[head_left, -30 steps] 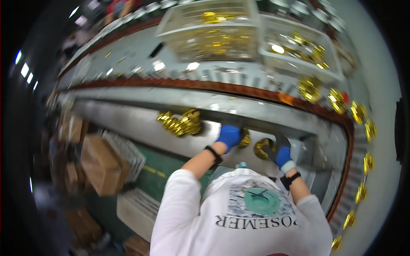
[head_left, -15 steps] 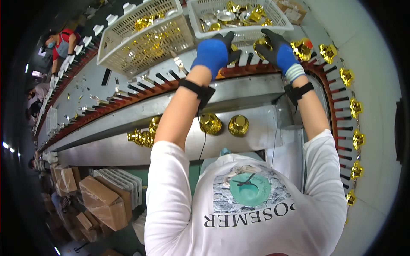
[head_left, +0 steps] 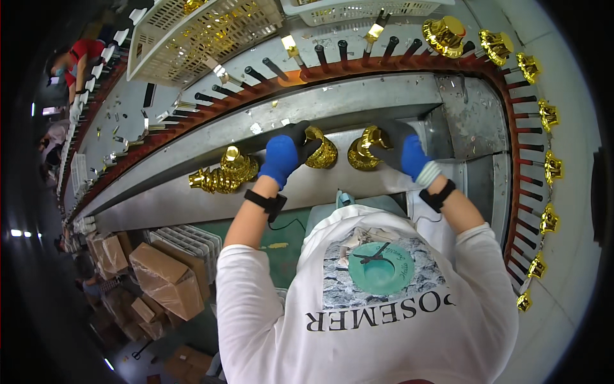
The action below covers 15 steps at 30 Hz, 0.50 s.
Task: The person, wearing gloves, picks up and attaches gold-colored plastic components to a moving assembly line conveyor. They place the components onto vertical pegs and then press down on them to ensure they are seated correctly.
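Observation:
Two stacks of shiny gold flared cups stand on the metal ledge in front of me. My left hand [head_left: 284,155], in a blue and dark grey glove, has its fingers closed round the top of the left gold cup stack [head_left: 323,155]. Likewise, my right hand [head_left: 404,148] grips a gold cup at the top of the right gold cup stack [head_left: 362,156]. Its fingertips are partly hidden by the gold piece. Beside my left hand lie more gold cups [head_left: 220,179], some nested on their side and one stack upright.
Beyond the ledge a curved conveyor [head_left: 345,70] carries black pegs, several topped with gold cups [head_left: 444,36]. White plastic baskets [head_left: 185,54] stand behind it. Cardboard boxes [head_left: 167,281] are stacked at the lower left. A person in red [head_left: 80,57] works at the far left.
Both hands have come back from the conveyor to the two gold stacks on the ledge, bringing gold cups. My view has shifted, and the pegs near my hands are now bare of those cups.

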Available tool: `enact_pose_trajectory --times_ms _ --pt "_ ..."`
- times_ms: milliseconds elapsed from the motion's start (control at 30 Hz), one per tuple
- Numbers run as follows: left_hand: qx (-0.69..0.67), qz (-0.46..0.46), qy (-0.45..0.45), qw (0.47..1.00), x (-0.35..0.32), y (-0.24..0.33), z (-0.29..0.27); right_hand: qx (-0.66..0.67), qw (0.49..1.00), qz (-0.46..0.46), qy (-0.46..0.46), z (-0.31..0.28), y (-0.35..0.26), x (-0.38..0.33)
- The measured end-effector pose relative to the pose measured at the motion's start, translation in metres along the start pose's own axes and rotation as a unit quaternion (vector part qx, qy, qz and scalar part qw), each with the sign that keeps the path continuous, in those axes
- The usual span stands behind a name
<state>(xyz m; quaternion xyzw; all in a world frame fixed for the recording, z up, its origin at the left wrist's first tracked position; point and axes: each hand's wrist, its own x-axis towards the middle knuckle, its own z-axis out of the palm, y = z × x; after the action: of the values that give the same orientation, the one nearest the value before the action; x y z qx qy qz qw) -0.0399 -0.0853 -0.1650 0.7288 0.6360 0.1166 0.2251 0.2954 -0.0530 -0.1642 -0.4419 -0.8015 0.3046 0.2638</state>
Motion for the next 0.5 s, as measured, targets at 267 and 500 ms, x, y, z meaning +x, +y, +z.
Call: enact_pose_trajectory --times_ms 267,500 --pt "0.141 0.033 -0.039 0.989 0.001 -0.004 0.036 -0.149 0.984 0.039 -0.094 0.045 0.004 -0.005" --pt "0.089 0.280 0.187 0.937 0.068 0.134 -0.098 -0.229 0.910 -0.080 0.336 -0.156 -0.012 0.075"
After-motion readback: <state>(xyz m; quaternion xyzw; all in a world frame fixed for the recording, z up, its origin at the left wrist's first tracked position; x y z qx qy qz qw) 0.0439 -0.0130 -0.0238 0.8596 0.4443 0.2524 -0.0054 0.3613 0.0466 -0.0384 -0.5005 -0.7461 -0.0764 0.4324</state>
